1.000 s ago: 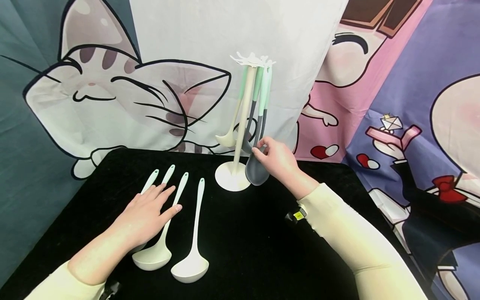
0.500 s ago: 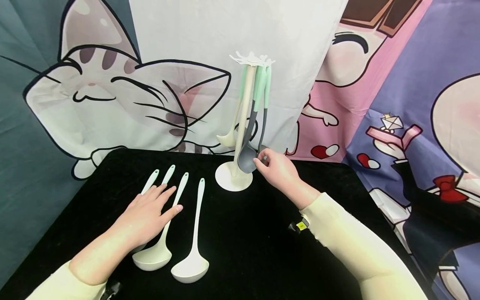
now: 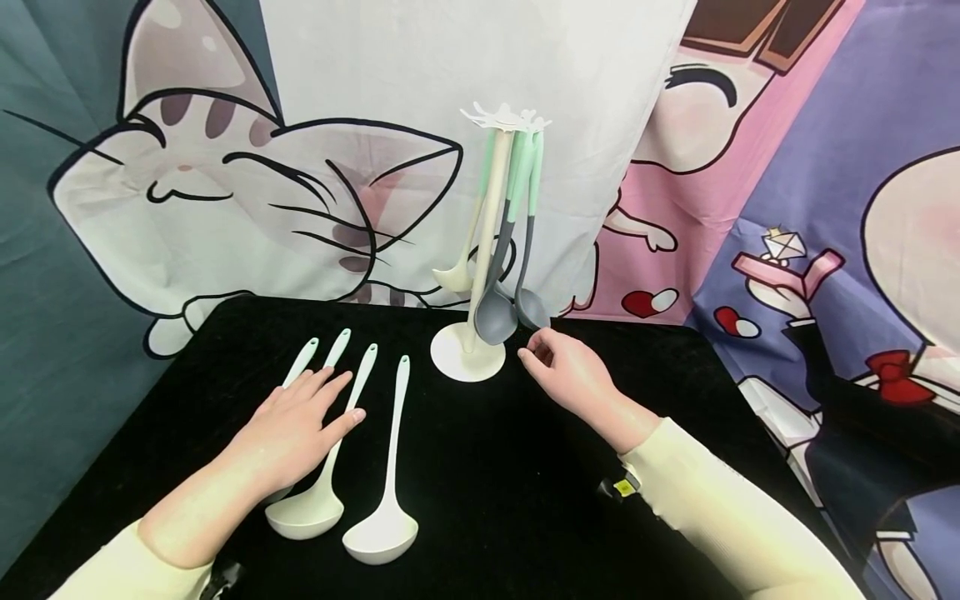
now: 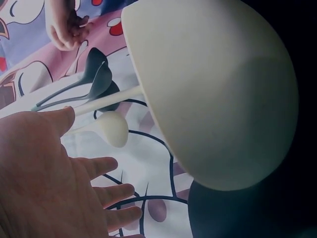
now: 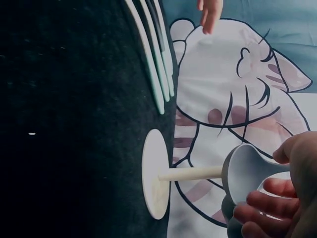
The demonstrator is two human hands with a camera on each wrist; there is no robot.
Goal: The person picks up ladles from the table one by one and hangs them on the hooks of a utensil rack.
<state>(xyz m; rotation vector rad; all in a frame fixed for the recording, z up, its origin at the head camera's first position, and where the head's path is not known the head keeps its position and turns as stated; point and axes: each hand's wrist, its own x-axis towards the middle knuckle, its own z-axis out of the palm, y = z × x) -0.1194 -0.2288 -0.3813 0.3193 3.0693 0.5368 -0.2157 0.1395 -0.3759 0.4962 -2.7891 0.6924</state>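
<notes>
My left hand point(image 3: 288, 429) is spread palm down over several ladles with pale mint handles. Beneath it lies a white ladle point(image 3: 303, 514); another white ladle point(image 3: 381, 537) is just to its right. A white utensil stand point(image 3: 467, 354) rises at the back of the table. Hanging from it are a dark grey ladle point(image 3: 496, 317), a second grey ladle point(image 3: 531, 310) and a small cream ladle point(image 3: 453, 277) on the left. My right hand point(image 3: 573, 375), fingers loosely bent and holding nothing, is just below the right grey ladle. In the left wrist view, a white ladle bowl point(image 4: 218, 99) looms close.
A black cloth point(image 3: 510, 483) covers the table. Behind it hangs a printed curtain point(image 3: 375, 50) with cartoon figures, close to the stand.
My right hand has let go of a dark grey ladle and drawn back down and right. That ladle has swung left and now hangs from the stand. The left hand has not moved.
</notes>
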